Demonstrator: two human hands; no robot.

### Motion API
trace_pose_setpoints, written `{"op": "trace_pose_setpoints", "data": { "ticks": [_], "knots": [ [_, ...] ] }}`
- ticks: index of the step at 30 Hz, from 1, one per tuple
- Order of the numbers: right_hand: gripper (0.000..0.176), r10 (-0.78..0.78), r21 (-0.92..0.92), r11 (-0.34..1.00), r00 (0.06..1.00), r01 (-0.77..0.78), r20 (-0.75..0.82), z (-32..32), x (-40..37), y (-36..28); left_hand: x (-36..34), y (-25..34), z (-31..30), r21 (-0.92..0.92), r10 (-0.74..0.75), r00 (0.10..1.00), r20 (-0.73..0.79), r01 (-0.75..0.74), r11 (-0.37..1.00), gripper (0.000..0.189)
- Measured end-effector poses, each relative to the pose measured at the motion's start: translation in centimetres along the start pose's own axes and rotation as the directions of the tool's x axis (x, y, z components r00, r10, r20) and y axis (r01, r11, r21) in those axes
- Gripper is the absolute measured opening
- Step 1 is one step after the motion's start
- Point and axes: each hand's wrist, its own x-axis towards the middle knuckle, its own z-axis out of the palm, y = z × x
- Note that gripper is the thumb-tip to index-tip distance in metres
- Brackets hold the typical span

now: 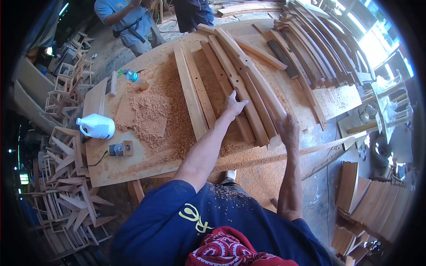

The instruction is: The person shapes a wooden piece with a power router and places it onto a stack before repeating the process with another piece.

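Note:
Several long wooden pieces with drilled holes lie side by side on the sawdust-strewn workbench. My left hand (235, 105) rests on a shaped wooden piece (253, 119) in the middle of the group, index finger stretched out and thumb spread. To its right, my right hand (289, 128) is closed round the near end of a paler curved wooden piece (262, 84); some of its fingers are hidden. This piece lies along the others and has a notched block shape with a hole midway. Two straight planks (193, 84) lie left of the group.
On the workbench (104, 175) are a white jug (98, 126), a bottle (132, 75), a corded power tool (117, 149) and a heap of shavings (148, 111). Curved wooden parts (319, 44) are stacked at the far right. Chair frames (71, 195) crowd the left. Another person (128, 22) stands beyond.

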Motion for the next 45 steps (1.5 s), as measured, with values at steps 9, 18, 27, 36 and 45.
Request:
{"op": "trace_pose_setpoints", "data": {
  "ticks": [9, 18, 27, 36, 45],
  "knots": [
    [0.058, -0.104, 0.014, 0.994, 0.994, 0.104, -0.017, 3.1, -4.3, -1.3, 0.8, -1.4, 0.6, 0.028, 0.112, 0.993, -0.046, -0.111, 0.993, 0.093],
    [0.057, -0.142, -0.066, 0.988, 0.990, 0.140, -0.025, 3.5, -4.1, -2.6, 0.0, -1.1, 0.1, 0.093, 0.140, 0.988, -0.072, -0.133, 0.987, 0.089],
    [0.050, -0.111, -0.131, 0.986, 0.994, 0.106, -0.026, 3.9, -3.8, -2.8, -2.3, 2.9, -1.6, 0.082, -0.018, 1.000, 0.023, 0.016, 0.997, 0.102],
    [0.056, -0.127, -0.182, 0.976, 0.991, 0.118, -0.036, 2.0, -4.7, -7.0, -8.0, 3.6, -6.1, -0.190, 0.049, 0.935, 0.351, 0.020, 0.982, 0.057],
    [0.054, -0.242, 0.386, 0.919, 0.891, 0.083, 0.385, 8.4, -9.5, -15.0, -22.3, 0.8, -17.5, -0.218, -0.151, 0.724, 0.674, 0.389, 0.895, 0.041]
  ]
}}
